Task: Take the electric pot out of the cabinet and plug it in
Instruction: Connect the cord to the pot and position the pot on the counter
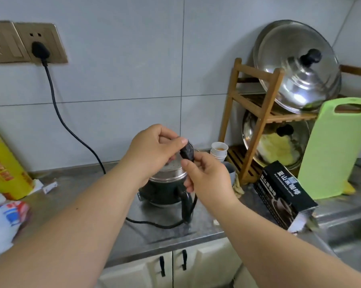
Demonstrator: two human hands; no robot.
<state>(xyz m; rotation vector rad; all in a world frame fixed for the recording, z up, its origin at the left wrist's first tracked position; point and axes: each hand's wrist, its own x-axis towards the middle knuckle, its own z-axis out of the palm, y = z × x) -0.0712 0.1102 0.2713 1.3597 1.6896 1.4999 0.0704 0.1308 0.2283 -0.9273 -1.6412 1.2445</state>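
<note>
The electric pot (165, 190), dark green with a perforated steel lid and a black handle, stands on the steel counter (88, 202) in the middle. A black wall plug (40, 50) sits in the gold wall socket (41, 43) at upper left. Its black cord (56, 104) hangs down the tiles, passes behind my left forearm and loops in front of the pot. Above the pot, my left hand (154, 148) and my right hand (206, 179) both grip the cord's black appliance connector (187, 152), held clear of the pot.
A wooden rack (256, 113) with steel lids stands at right, a green cutting board (333, 150) leaning beside it. A black coffee box (283, 194) lies near the sink edge. Stacked paper cups (219, 151) are behind the pot. A yellow box (2, 163) and a plastic bag (4, 221) sit left.
</note>
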